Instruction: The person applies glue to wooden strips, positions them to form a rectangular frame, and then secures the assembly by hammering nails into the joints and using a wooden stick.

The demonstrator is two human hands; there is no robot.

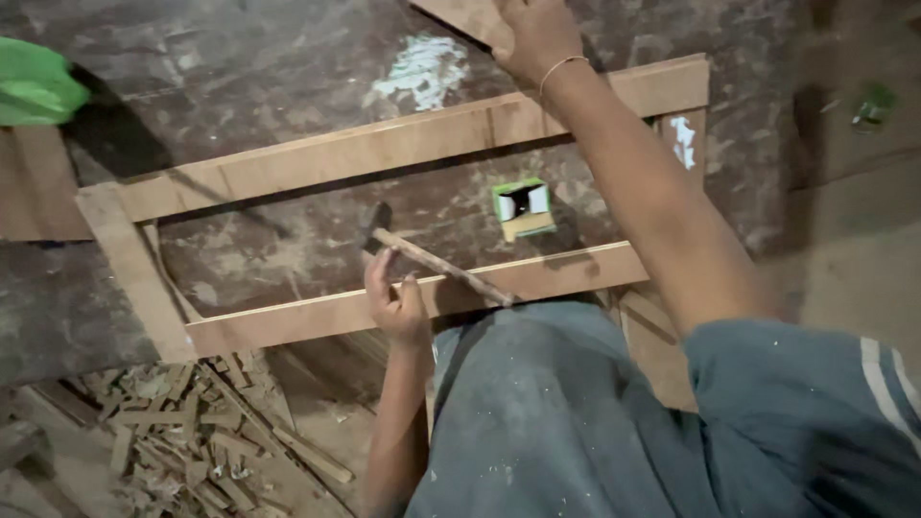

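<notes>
A rectangular frame of light wooden strips lies on a dark, stained floor, with a far rail (317,158), a near rail (278,324) and a left end piece (129,269). My left hand (395,302) is at the near rail, fingers curled on the wooden handle of a hammer (436,264) just below its dark head. The handle slants down to the right across the near rail. My right hand (535,36) reaches over the far rail and grips the end of a separate wooden board (460,14) at the top edge. Part of its fingers is cut off by the frame edge.
A small green and white box (523,206) sits on the floor inside the frame. A heap of wood offcuts and splinters (192,436) lies at the lower left. A green object (34,82) is at the top left. My knee in grey-blue cloth (547,412) fills the lower middle.
</notes>
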